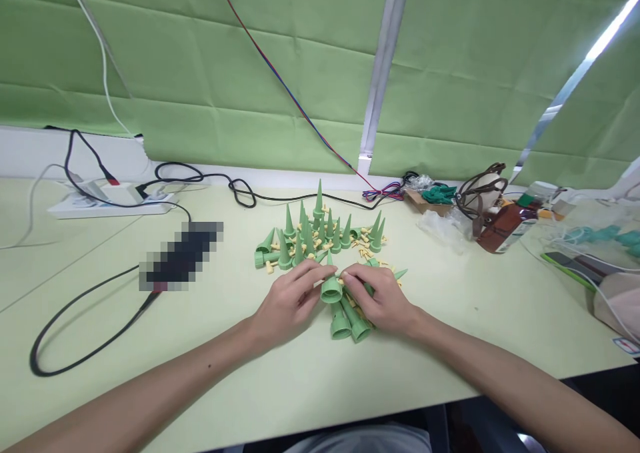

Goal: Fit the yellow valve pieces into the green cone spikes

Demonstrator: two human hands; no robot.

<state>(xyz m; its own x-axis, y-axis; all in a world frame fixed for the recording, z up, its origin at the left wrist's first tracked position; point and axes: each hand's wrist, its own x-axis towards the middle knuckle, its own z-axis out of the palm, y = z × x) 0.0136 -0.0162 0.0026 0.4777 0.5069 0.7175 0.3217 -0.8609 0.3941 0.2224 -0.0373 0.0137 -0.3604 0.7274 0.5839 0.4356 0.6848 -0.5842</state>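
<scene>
My left hand (295, 293) is closed on a green plastic plant watering spike (331, 290), its hollow threaded end facing me and its tip pointing away. At the spike's right side, my right hand (377, 296) pinches a small yellow valve (341, 280), mostly covered by the fingers. Below the hands, more green spikes (341, 326) lie on the table, partly under my right hand. Beyond them stands a cluster of upright green spikes (299, 248), with small yellow valves (364, 245) scattered among and beside them.
A pixelated dark device (183, 260) with a looped black cable lies left, before a white power strip (113, 203). At the right are a brown bottle (510, 223), clear plastic bags (443, 230), a cardboard box (430, 202) and a phone (575, 270). Green cloth hangs behind the table.
</scene>
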